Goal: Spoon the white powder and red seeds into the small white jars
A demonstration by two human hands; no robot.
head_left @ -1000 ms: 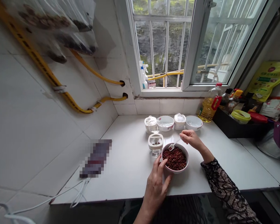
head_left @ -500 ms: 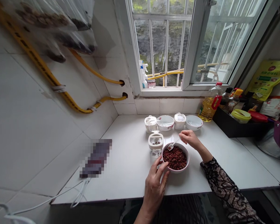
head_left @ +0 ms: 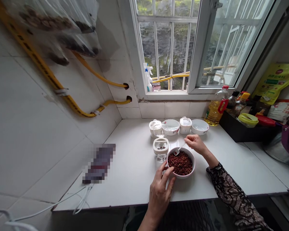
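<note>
- Head view: your right hand [head_left: 194, 144] sits above the far rim of the bowl [head_left: 183, 176], its thumb and fingers pinching the thin handle of a small white spoon [head_left: 177, 151]
- The spoon's scoop rests at the bowl's inner edge, just over the spice
- Your left hand [head_left: 159, 196] clasps the near-left side of the bowl, fingers curled over the rim, so both hands are closed on something
- The bowl stands on the white counter [head_left: 135, 179], between your hands and filled with coarse red-brown spice [head_left: 180, 163]
- Just beside it, to the left, stands a small clear jar [head_left: 161, 148] with its white lid flipped open and dark bits inside
- Further along, by the wall, two more lidded jars [head_left: 185, 125] alternate with two white bowls [head_left: 199, 126], all near the window [head_left: 168, 48]
- To the right you have an oil bottle [head_left: 215, 109] and a black tray [head_left: 240, 131] of condiments
- A black lace sleeve [head_left: 233, 192] covers your right forearm
- On the left of the counter lies a pixelated object [head_left: 98, 163] with a white cable [head_left: 82, 200] trailing from it
- Yellow gas hoses [head_left: 98, 75] run along the tiled wall
</note>
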